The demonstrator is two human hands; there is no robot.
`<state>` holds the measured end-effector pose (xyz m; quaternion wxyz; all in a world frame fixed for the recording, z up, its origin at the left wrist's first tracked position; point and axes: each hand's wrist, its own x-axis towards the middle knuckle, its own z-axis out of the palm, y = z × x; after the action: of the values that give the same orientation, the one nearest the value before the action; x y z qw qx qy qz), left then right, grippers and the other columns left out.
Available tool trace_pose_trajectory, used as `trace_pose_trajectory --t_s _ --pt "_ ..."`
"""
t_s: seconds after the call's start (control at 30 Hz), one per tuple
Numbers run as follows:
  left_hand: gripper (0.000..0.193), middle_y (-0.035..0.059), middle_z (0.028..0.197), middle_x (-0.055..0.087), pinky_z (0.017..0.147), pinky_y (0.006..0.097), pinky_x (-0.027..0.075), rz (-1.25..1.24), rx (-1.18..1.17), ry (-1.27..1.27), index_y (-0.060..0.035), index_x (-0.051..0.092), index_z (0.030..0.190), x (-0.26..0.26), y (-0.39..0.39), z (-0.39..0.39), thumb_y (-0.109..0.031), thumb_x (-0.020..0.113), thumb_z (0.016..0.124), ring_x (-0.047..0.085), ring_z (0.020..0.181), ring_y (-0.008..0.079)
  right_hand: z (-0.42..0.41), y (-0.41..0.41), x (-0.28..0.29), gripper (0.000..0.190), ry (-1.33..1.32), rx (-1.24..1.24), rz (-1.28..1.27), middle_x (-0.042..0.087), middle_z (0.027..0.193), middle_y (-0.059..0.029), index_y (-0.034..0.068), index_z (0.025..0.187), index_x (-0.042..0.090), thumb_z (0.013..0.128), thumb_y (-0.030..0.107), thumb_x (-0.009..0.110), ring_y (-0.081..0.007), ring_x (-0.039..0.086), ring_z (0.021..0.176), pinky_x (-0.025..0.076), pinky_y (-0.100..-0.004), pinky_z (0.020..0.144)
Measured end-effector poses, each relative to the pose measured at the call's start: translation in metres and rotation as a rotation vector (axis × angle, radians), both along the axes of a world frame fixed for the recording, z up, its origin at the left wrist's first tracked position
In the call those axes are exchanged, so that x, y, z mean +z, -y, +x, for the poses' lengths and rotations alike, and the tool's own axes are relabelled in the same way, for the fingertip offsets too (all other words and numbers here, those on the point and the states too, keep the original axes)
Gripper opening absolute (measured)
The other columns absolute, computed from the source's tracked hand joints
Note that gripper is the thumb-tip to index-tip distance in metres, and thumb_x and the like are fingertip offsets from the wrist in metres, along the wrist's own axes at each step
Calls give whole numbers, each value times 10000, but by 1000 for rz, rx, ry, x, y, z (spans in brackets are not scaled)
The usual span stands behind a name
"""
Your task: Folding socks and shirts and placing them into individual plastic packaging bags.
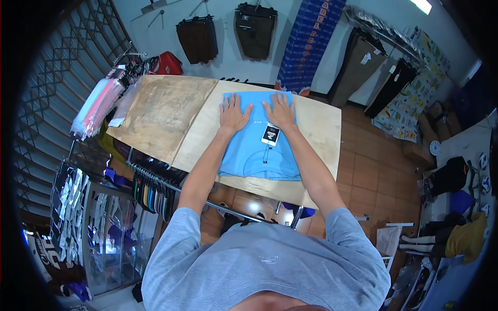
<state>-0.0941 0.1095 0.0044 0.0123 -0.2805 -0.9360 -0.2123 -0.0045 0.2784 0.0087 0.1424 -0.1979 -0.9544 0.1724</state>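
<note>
A light blue T-shirt (255, 155) lies folded into a rectangle on the plywood tabletop (319, 128), its neckline towards me. Small printed writing crosses the cloth between my hands. A black and white hang tag (270, 134) rests on the shirt, its dark cord running to the collar. Flat on the far left part of the shirt is my left hand (234, 114), fingers spread. My right hand (281, 112) presses palm down on the far right part, fingers apart, its wrist close to the tag. Neither hand grips anything.
A worn wooden board (167, 112) covers the table's left part. Plastic-wrapped garments (97, 105) hang beyond its left edge. Below it stands a rail of hanging clothes (151, 190), near a glass display case (116, 241). Trousers (358, 66) hang along the far wall.
</note>
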Motion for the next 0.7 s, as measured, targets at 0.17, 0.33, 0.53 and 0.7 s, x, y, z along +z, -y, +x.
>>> trace_pose_trajectory --t_s 0.17,0.33,0.53,0.7 --pt "940 216 1607 181 1188 576 84 -5 71 -14 39 223 1524 -3 4 -4 -681 354 934 111 1502 367 -4 6 9 840 117 -96 -72 196 1615 -177 22 1522 294 966 651 314 -350 120 1504 63 -566 1192" --pt "989 268 1592 169 1174 606 89 -101 42 -34 96 213 1502 3 33 55 -696 361 930 110 1499 381 45 28 20 912 170 -52 -150 179 1600 -247 -38 1514 262 953 678 334 -376 109 1502 66 -502 1207" --pt "955 273 1577 208 1166 625 100 5 -127 -62 105 246 1487 4 78 112 -659 400 936 140 1491 387 103 59 13 862 113 -18 -28 228 1587 -241 -35 1514 255 958 595 447 -386 147 1492 74 -514 1201" --pt "867 281 1545 270 1160 608 159 80 -216 -106 83 306 1465 -1 103 117 -600 447 949 204 1465 404 102 65 18 789 74 -28 31 279 1578 -204 13 1518 278 959 524 498 -363 190 1485 94 -523 1196"
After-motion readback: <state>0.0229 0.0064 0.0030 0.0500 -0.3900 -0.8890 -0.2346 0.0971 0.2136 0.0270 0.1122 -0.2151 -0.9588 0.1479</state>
